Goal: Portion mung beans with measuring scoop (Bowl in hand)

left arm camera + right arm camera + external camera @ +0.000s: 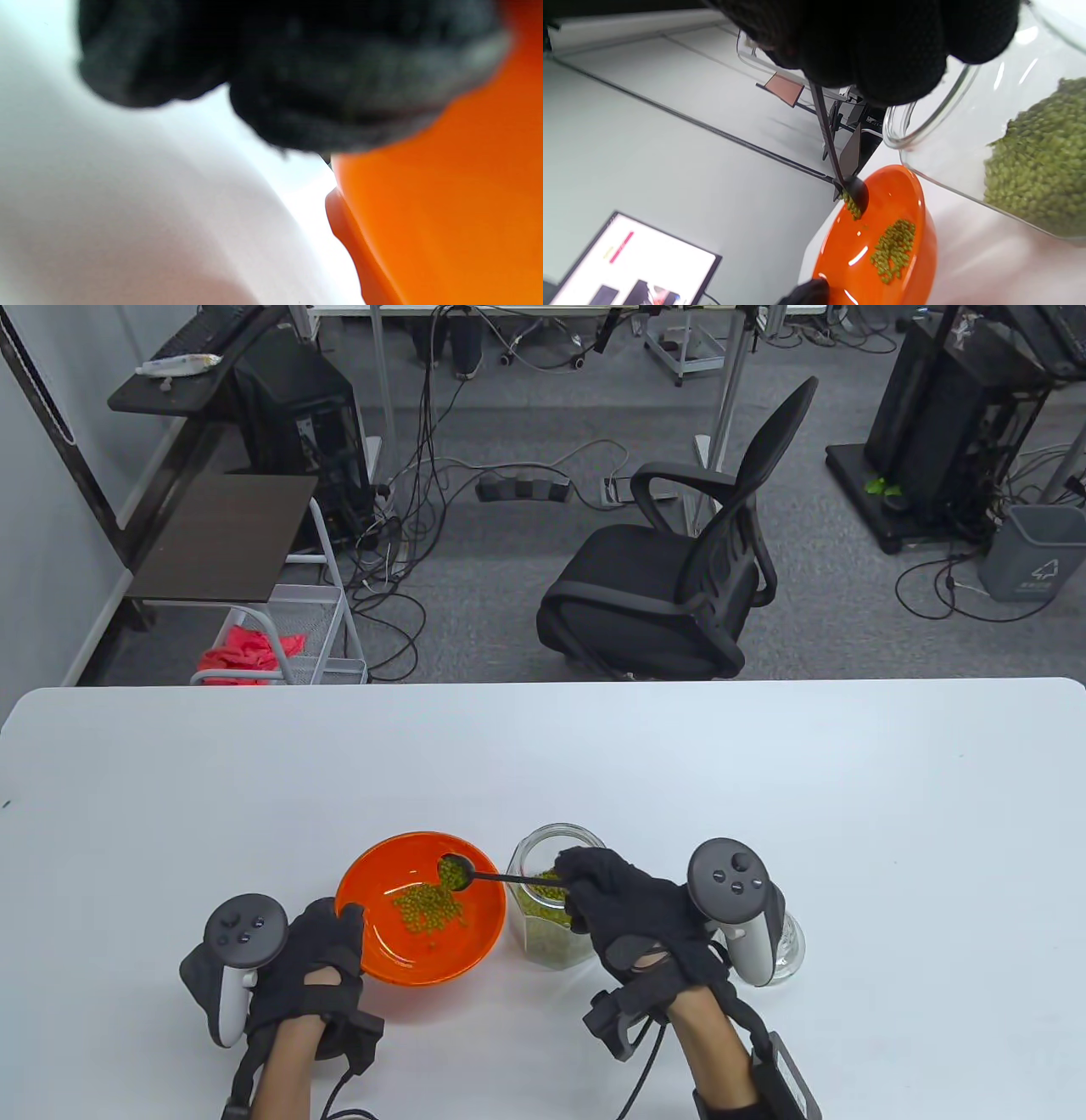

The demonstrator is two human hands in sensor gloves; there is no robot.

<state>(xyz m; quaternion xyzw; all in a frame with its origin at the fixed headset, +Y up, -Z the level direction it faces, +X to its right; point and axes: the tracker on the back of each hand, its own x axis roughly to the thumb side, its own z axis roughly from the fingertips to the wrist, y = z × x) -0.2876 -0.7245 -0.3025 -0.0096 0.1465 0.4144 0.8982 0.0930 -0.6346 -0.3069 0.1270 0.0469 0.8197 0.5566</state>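
An orange bowl (pixel 399 950) sits on the white table with a small pile of green mung beans (pixel 428 906) inside. My left hand (pixel 318 954) grips its left rim; the rim shows close up in the left wrist view (pixel 445 220). My right hand (pixel 624 912) holds a black measuring scoop (pixel 458 872) by its handle, the scoop head over the bowl and tilted, with beans spilling out of it in the right wrist view (pixel 855 201). A clear glass jar (pixel 551 899) part full of mung beans stands just right of the bowl, under my right hand.
A clear glass item (pixel 785 954) stands on the table behind my right hand's tracker. The table's far edge (pixel 543 683) has a black office chair (pixel 679 577) beyond it.
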